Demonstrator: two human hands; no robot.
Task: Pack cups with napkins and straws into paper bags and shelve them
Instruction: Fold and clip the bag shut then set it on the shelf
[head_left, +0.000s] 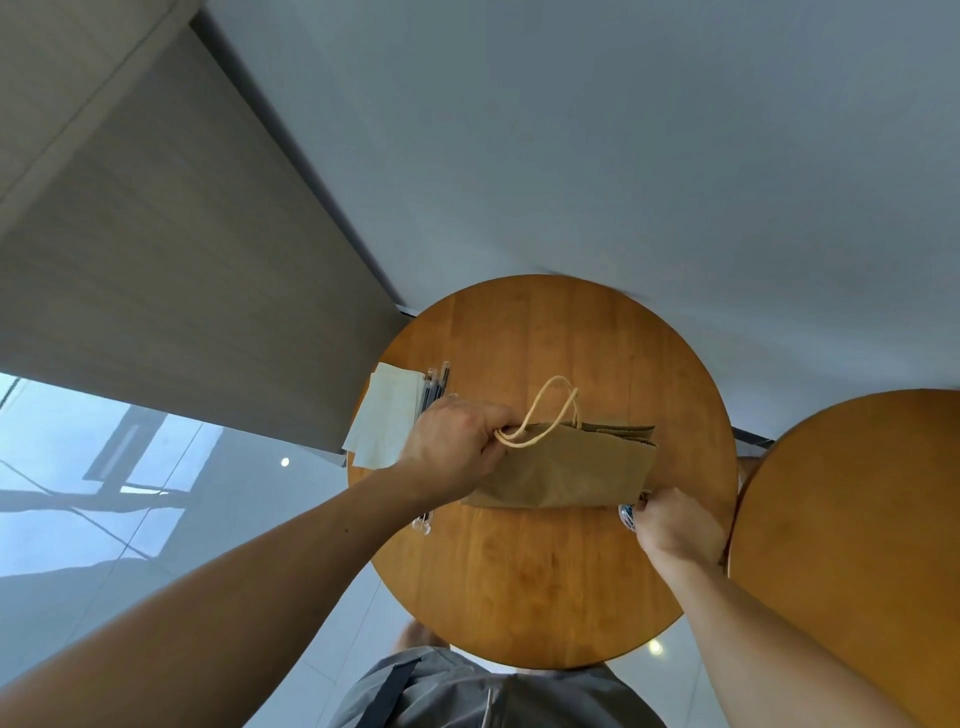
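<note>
Paper bag (566, 473) lies flat near the middle of the round wooden surface (545, 597), held at opposite ends by both hands. The left hand (452, 447) is closed in a fist round one cord handle (550, 405) and the bag's left end. The right hand (675, 525) has its fingers curled in a pinch at the bag's near right corner. A small blue-and-white thing (627, 514) shows under those fingers, and what it is cannot be told. Holding the bag at both ends looks meant to steady it and pull it open before anything goes in, since it is still folded flat. Napkins (384, 421) lie at the surface's left edge with wrapped straws (434, 387) just beside them, within the left hand's reach. A second round surface (857, 519) stands to the right.
</note>
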